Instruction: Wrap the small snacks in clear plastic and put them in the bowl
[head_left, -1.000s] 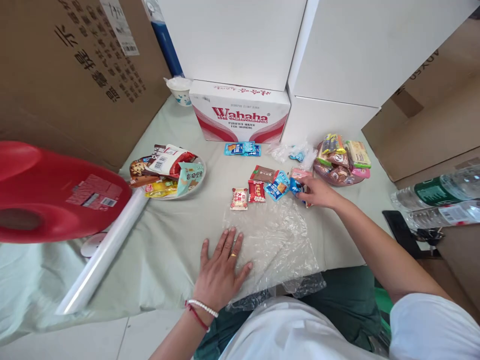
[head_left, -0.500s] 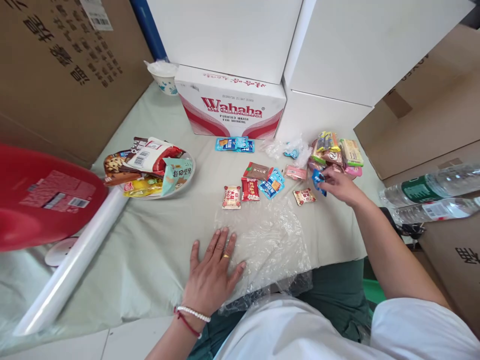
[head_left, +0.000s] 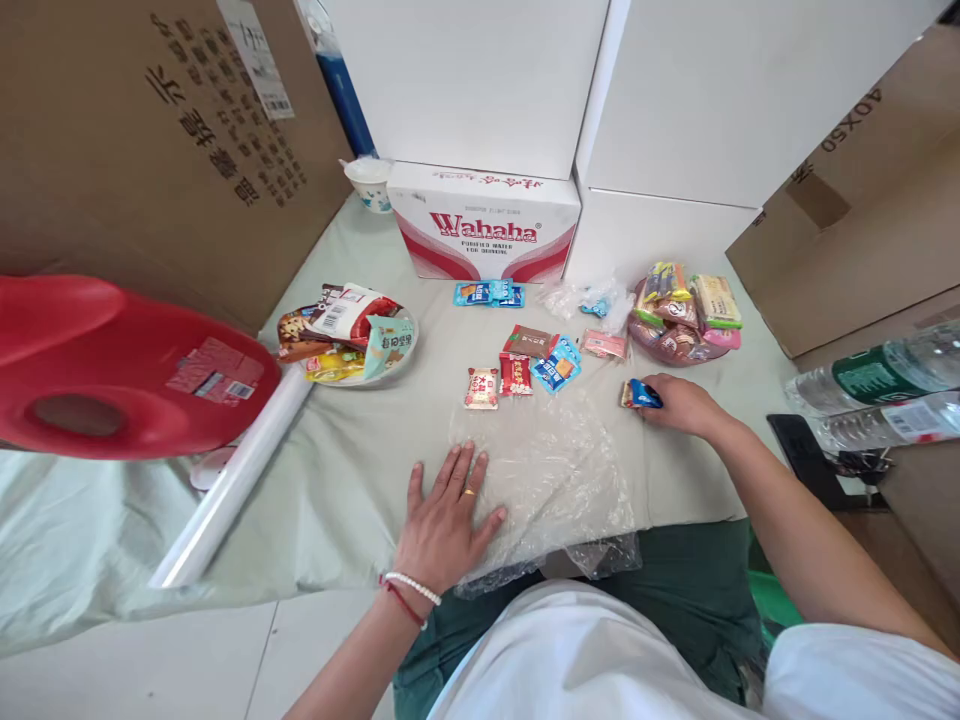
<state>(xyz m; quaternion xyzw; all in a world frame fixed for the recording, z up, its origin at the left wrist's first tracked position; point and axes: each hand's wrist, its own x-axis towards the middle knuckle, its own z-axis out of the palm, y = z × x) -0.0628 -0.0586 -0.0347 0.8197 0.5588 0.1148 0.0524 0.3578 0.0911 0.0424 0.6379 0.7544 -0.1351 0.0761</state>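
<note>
My left hand (head_left: pixel 448 515) lies flat with its fingers stretched out, partly on the edge of a clear plastic sheet (head_left: pixel 551 470). My right hand (head_left: pixel 679 405) pinches a small blue snack packet (head_left: pixel 647 394) low over the table. This overlaps or touches a cream-and-red packet (head_left: pixel 625 396), much of which is covered. Further left sit a cream-and-red packet (head_left: pixel 481 389), a red packet (head_left: pixel 516 373), a brown packet (head_left: pixel 529 341) and a light-blue packet (head_left: pixel 556 364). A pink packet (head_left: pixel 604 344) lies beyond my right hand.
Snacks fill a bowl (head_left: pixel 409 350) at left and a pink plate (head_left: pixel 656 350) at right. Light-blue packets (head_left: pixel 489 293) lie before the Wahaba carton (head_left: pixel 484 232). A plastic-film roll (head_left: pixel 236 480) and red jug (head_left: pixel 142 365) are at left, bottles (head_left: pixel 877 380) at right.
My right hand has brought the blue packet down and nearer to me, onto or against the cream-and-red packet. The camera view has shifted. My left hand still lies flat.
</note>
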